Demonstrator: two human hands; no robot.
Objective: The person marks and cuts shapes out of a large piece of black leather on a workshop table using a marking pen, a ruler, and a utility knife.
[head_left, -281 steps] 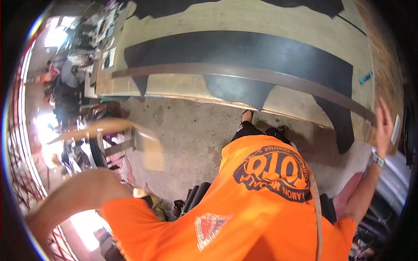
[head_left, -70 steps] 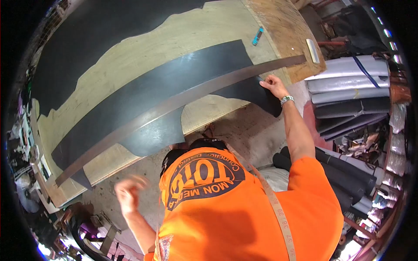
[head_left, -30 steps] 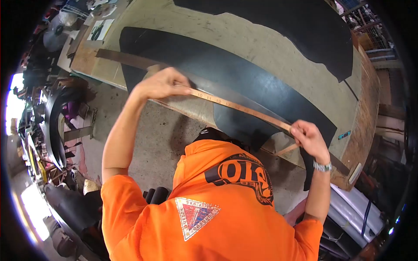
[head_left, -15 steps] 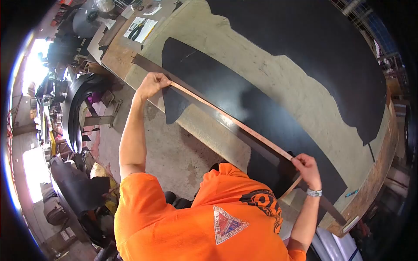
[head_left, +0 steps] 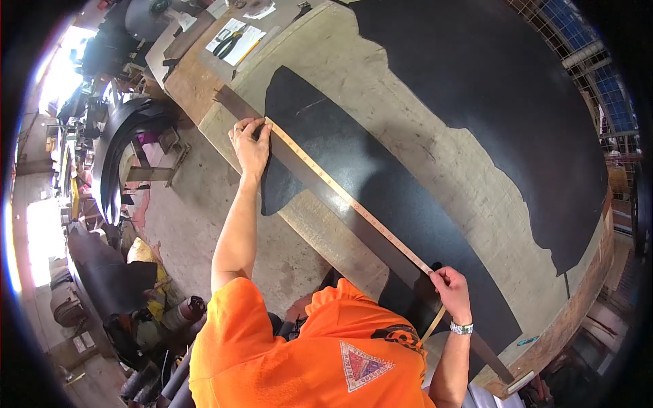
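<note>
Tape measure [head_left: 347, 196], one: we see it stretched straight along a brown strip [head_left: 330, 197], over a black sheet [head_left: 388, 177] on the table [head_left: 435, 163]. Left hand [head_left: 250, 144]: thumb and fingertips pinching the tape. Right hand [head_left: 451, 292]: pinching it farther along, loose tail below.

Pale worktable [head_left: 415, 129] holds big dark sheet [head_left: 490, 88] far side, smaller dark piece [head_left: 388, 183] nearer, white paper [head_left: 253, 35] left, teal tool [head_left: 527, 341] right.
</note>
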